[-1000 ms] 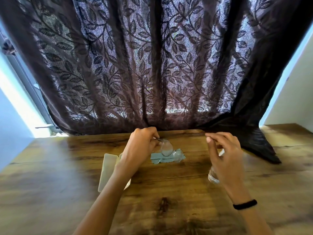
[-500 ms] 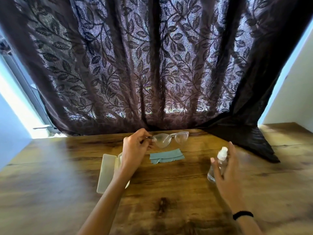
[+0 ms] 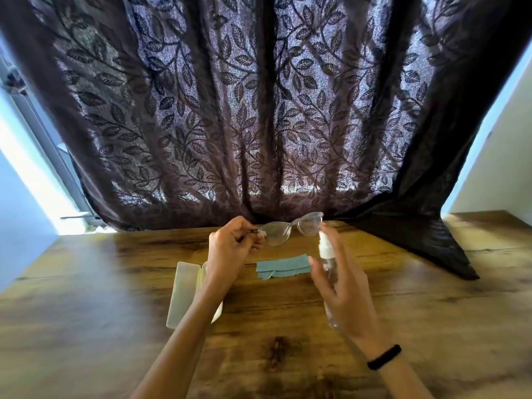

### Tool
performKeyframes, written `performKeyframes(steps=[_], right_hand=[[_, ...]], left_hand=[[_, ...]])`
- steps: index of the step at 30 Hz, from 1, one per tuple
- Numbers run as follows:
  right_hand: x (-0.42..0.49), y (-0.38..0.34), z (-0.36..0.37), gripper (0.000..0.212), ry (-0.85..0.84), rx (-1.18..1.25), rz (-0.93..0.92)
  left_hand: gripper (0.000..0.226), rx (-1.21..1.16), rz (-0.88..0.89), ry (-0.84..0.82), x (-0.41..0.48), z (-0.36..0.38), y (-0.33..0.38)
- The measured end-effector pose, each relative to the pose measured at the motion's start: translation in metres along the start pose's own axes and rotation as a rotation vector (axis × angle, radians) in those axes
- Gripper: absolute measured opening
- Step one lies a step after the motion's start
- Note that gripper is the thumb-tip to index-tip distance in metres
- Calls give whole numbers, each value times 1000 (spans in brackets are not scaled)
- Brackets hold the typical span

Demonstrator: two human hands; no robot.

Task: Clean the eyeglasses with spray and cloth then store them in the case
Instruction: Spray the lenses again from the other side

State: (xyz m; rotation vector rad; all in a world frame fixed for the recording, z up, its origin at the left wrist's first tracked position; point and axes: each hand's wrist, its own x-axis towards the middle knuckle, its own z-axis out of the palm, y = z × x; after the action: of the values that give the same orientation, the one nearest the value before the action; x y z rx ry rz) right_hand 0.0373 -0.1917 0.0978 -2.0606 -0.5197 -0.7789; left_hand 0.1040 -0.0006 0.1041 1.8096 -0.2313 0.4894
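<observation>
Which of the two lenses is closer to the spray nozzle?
The lens farther from the left hand; the spray bottle nozzle sits right beside it, while the other lens adjoins that hand.

The table (image 3: 115,326) is of wood with a dark brown grain and some darker knots near its front edge. On it, a little left of the middle, lies a pale open case (image 3: 184,292), partly covered from view. Just right of it, nearer the far edge, lies a blue-grey cloth (image 3: 282,266), flat and slightly folded. At the far right corner, a dark curtain (image 3: 417,240) falls onto the wood.
</observation>
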Motion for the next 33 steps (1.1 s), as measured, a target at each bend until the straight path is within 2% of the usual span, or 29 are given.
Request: performKeyframes(steps=[11,15,23,27,29,33], right_hand=[[21,-28,10,37,-24,-74,-52],[20,-20,2,40,96,-43,-45],[26,12,-24,36,231,-190,-27],[22,20,-29,51,354,-29,27],[16,27,-30,60,381,59,68],[2,52,-30,68,382,88,186]], left_hand=[[14,-51,22,0,-1,-3,7],[17,-44,28,8,-1,-4,7],[21,-43,4,11,-2,-6,3],[21,-52,0,11,-2,-5,3],[20,-53,2,13,-2,-5,3],[26,-53,2,20,-2,-6,4]])
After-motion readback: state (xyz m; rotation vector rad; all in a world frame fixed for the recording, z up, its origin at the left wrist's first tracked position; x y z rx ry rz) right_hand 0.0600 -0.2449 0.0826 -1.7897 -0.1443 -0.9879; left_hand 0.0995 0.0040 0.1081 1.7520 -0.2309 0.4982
